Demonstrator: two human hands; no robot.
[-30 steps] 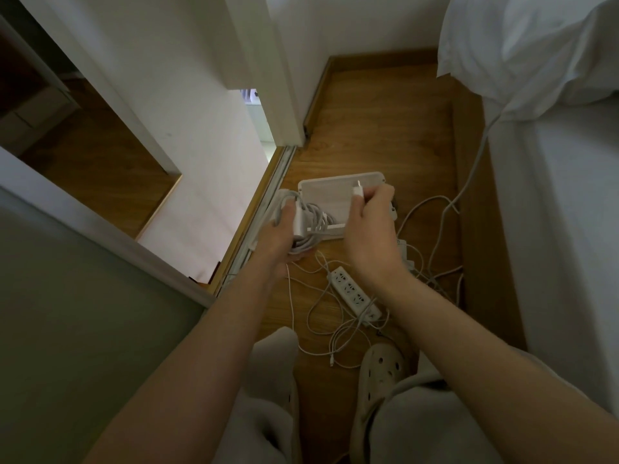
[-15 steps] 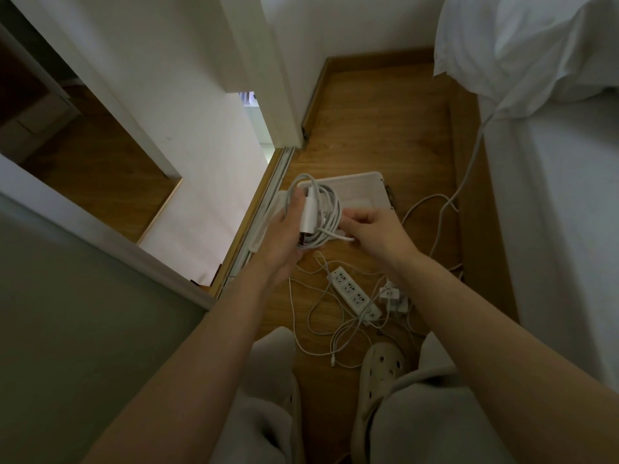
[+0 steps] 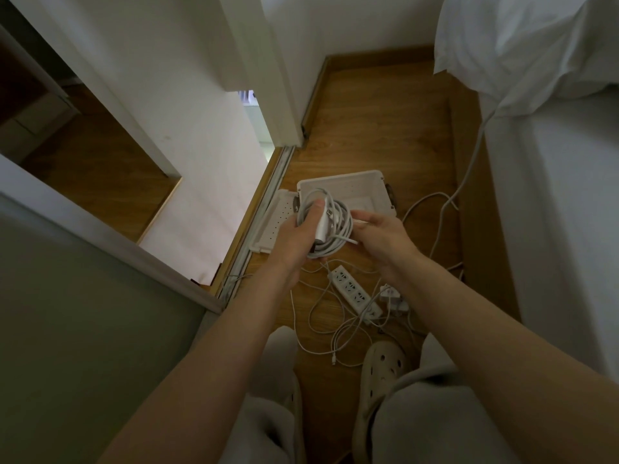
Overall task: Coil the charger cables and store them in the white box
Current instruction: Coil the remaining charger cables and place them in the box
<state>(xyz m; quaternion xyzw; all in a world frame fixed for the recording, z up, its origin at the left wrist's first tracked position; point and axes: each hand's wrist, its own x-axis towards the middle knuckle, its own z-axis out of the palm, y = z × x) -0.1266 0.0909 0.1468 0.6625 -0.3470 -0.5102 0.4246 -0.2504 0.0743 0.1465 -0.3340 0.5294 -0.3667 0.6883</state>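
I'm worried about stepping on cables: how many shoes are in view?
2. The right clog lies by the near end of the power strip; the left clog is mostly hidden by a trouser leg.

Floor: warm brown wood boards (image 3: 378, 122), running between wall and bed.
Walls: plain white wall (image 3: 187, 95) on the left, with a white post (image 3: 264, 78) beside it.
Skirting: wooden skirting board (image 3: 315, 92) at the foot of the far wall.
Rail: pale floor track (image 3: 264, 202) along the floor's left edge.
Bed: white-sheeted bed (image 3: 552, 229) on the right.
Bedding: crumpled white bedding (image 3: 522, 45) overhanging the bed's edge at the top right.
Near left: grey-green panel (image 3: 67, 329) with pale trim.
Light: dim overall, brightest in the narrow gap (image 3: 251, 112) between wall and post.
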